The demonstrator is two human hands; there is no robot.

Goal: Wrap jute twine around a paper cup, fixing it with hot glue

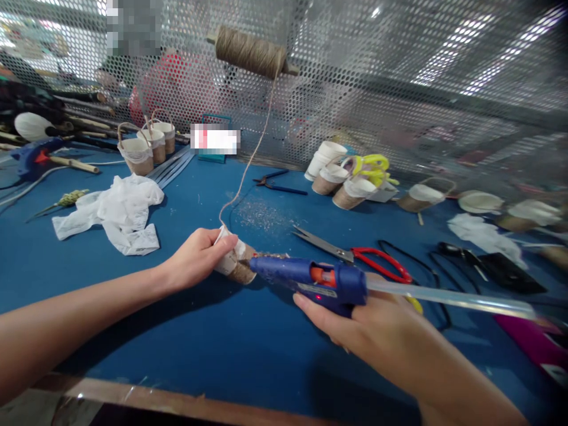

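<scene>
My left hand (pixel 197 257) grips a small brown-and-white cup (pixel 242 272), tilted on its side above the blue tabletop. A strand of twine (pixel 252 157) runs from the cup's rim, near my thumb, up to a spool of twine (pixel 251 52) on the mesh wall. In my right hand (pixel 377 322) is a blue hot glue gun (pixel 306 277), its nozzle at the cup's side; whether it touches I cannot tell. A clear glue stick (pixel 452 297) sticks out of the gun's back, and a small red light glows on its body.
Red-handled scissors (pixel 381 260) lie just beyond the glue gun, with pliers (pixel 281 183) farther back. Crumpled white cloth (pixel 118 207) lies at left. Finished-looking handled cups (pixel 135 155) stand behind it; more cups (pixel 350 192) stand at back right. A black cable (pixel 437 272) curls at right.
</scene>
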